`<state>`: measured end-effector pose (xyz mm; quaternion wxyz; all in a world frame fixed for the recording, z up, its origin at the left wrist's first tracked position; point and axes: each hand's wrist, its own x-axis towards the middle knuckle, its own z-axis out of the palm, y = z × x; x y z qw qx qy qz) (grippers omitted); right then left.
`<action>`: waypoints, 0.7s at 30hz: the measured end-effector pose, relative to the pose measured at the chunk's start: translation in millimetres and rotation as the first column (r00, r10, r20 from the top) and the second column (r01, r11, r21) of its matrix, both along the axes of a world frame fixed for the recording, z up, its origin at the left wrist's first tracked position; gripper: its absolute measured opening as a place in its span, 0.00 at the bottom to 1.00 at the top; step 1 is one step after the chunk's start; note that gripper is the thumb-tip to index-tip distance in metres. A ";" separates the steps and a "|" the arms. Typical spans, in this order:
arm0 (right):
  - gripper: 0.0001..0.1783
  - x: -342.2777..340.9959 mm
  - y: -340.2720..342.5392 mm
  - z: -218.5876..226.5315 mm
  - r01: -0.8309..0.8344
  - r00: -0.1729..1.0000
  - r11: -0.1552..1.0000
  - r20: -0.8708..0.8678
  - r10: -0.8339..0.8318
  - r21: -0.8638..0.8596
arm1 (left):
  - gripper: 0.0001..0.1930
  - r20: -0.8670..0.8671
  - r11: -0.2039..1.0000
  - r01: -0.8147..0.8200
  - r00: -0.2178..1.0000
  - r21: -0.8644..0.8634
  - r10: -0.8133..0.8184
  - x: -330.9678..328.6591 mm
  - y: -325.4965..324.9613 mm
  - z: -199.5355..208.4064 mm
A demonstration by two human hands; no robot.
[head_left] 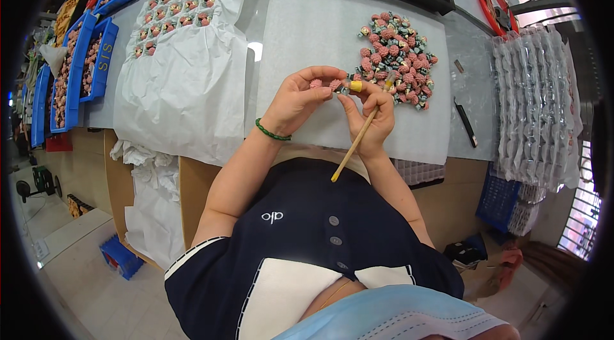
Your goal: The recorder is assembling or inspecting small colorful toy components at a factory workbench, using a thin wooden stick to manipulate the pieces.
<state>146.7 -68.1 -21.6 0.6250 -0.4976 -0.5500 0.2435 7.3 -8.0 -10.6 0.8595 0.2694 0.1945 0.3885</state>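
From the head view, your left hand (295,98) pinches a small pink flower piece (316,83) in closed fingers, raised above the white sheet (307,26) on the table so the brush can reach it. Your right hand (374,116) grips the thin wooden brush (355,142), tip toward the piece. The piece looks knobbly, rose-coloured, like the pile (398,58) just beyond.

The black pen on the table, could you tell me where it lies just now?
In the head view, the black pen lies on the person's right, on the bare table just past the white sheet's right edge, below the pile of pink pieces and left of the stacked clear trays.
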 end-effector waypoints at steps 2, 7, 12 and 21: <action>0.18 -0.4 -0.5 0.6 -0.005 1.000 1.000 -0.013 0.005 0.004 | 0.16 0.019 1.000 0.004 1.000 -0.023 -0.003 0.7 -0.5 0.0; 0.19 -0.4 -2.1 0.7 -0.004 1.000 1.000 -0.004 0.004 -0.003 | 0.16 0.011 0.999 0.025 1.000 -0.025 -0.025 0.5 -1.9 -2.2; 0.19 1.2 -3.1 -1.3 -0.012 1.000 1.000 0.006 0.012 0.000 | 0.15 -0.040 0.998 0.045 0.998 -0.051 -0.047 1.2 -4.5 0.7; 0.20 20.0 3.7 41.8 -0.195 0.973 0.977 -0.139 0.182 -0.088 | 0.13 -0.100 0.998 0.026 0.995 -0.057 -0.031 -2.1 -7.7 -4.2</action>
